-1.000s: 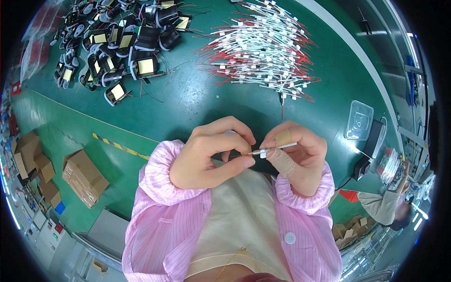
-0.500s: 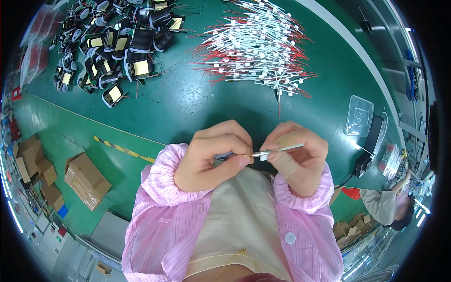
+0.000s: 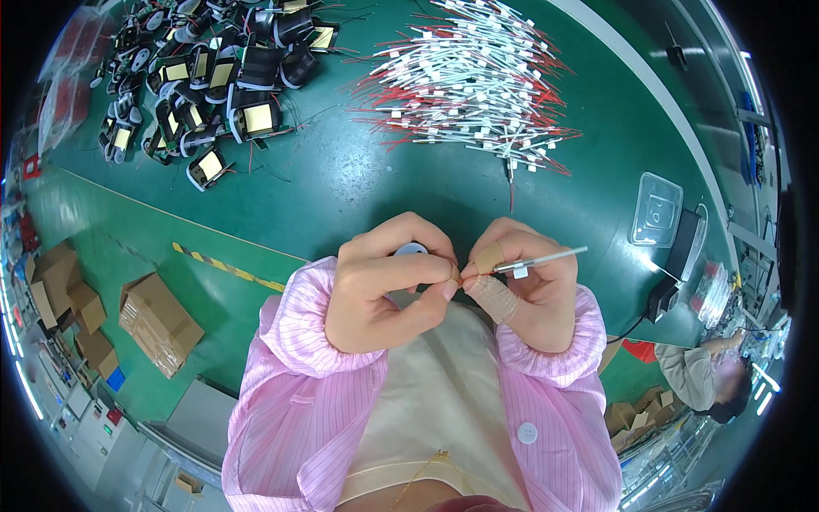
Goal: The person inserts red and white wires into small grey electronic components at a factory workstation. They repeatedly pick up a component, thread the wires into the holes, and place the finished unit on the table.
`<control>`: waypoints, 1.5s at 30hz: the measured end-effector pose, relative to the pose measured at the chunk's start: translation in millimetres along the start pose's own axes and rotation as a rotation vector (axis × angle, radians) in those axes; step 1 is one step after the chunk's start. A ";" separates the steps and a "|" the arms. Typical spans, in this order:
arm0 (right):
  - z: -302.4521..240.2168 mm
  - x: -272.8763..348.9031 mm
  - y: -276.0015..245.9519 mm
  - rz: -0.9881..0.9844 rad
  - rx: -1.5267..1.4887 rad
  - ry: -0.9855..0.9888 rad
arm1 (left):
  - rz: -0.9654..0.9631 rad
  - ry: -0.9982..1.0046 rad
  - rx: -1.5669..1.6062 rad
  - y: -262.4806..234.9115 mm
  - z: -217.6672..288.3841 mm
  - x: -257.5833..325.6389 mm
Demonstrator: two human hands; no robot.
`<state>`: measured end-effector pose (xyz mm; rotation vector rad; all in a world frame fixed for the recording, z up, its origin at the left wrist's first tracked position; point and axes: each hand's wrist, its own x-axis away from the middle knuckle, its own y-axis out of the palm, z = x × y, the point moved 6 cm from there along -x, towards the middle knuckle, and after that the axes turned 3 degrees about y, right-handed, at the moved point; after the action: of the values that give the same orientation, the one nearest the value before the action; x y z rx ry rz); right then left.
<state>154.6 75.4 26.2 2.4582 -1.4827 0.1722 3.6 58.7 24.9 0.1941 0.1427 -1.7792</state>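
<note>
Above green tabletop [image 3: 358, 188]: your left hand [image 3: 384, 290] curled, fingertips pinched on end of thin white sleeved wire [image 3: 546, 258]; your right hand [image 3: 525, 294], fingers taped, clamps its middle. Wire looks light, springy, easily kinked; grip sleeve, not bare tip. Matching wire heap [image 3: 478, 85] behind.

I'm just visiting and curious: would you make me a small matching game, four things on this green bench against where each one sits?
Things:
1. white sleeved wire
2. pile of white and red wires
3. black coil parts
4. clear plastic tray

Places:
A. far left of the bench
B. pinched in the right hand
C. right bench edge
D. far middle of the bench

Pairs: 1-B, 2-D, 3-A, 4-C
</note>
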 end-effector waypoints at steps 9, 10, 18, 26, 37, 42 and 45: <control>-5.1 -3.2 1.5 0.102 0.122 0.000 | 0.076 -0.028 -0.092 -6.4 1.3 3.7; -5.9 -3.2 1.6 0.111 0.145 -0.015 | 0.071 -0.031 -0.101 -6.4 1.0 3.6; -7.6 -1.2 -0.3 0.180 0.204 -0.033 | 0.098 0.011 -0.127 -4.7 1.8 1.2; -8.2 3.3 -10.6 0.347 0.075 -0.015 | -0.093 0.013 -0.099 -4.7 -2.0 -4.6; -12.1 -1.1 -8.5 0.222 0.051 -0.113 | -0.123 0.084 -0.039 -5.7 -3.1 1.1; -21.7 -2.7 0.9 0.229 0.035 -0.145 | 0.036 0.059 -0.003 -8.0 0.8 4.4; -24.8 -1.7 4.4 0.198 0.090 -0.161 | 0.133 0.073 0.045 -7.3 -1.1 8.4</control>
<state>150.8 82.0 50.3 2.4408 -1.8250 0.0819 -5.3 52.6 22.0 0.2944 0.1393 -1.6441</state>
